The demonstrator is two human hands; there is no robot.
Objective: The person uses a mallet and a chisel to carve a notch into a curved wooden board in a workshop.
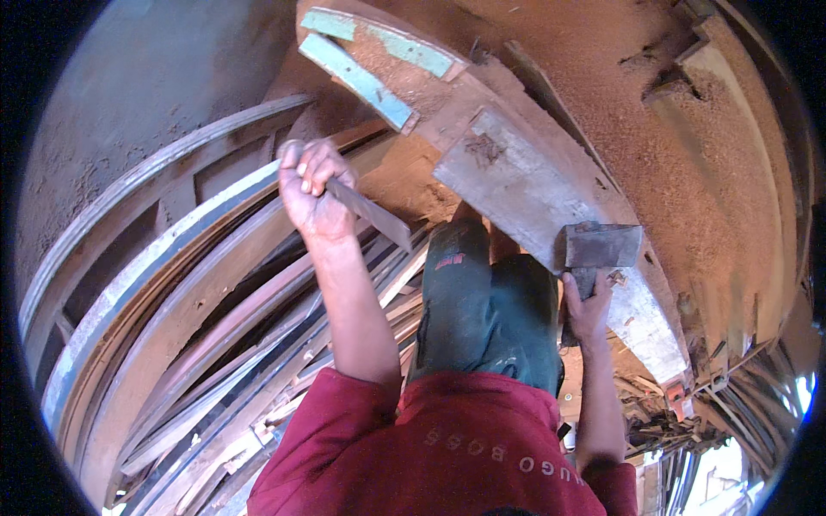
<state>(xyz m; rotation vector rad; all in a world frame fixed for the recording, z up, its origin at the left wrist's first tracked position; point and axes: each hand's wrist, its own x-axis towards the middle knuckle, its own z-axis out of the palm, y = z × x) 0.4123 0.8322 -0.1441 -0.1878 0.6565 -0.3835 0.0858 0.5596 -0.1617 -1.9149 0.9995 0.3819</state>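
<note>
My left hand [314,185] is raised to the left of the bench, fingers closed around one end of a flat, brownish-grey blade [372,213]. The blade slants down to the right, clear of the bench; its exact kind does not show. On the right, my right hand [589,308] grips the short handle of a mallet [602,246] with a blocky, dark grey head. That head is over the grey, worn board [516,185] lying along the narrow bench [443,116]; whether it touches the board I cannot tell.
Turquoise wooden strips [360,82] are fixed at the bench's far end. Curved wooden frames [194,172] and many long wood pieces [232,284] lean and lie at left. Sawdust [671,181] covers the floor on the right. An orange-red clamp-like piece [678,397] sits at the near bench end.
</note>
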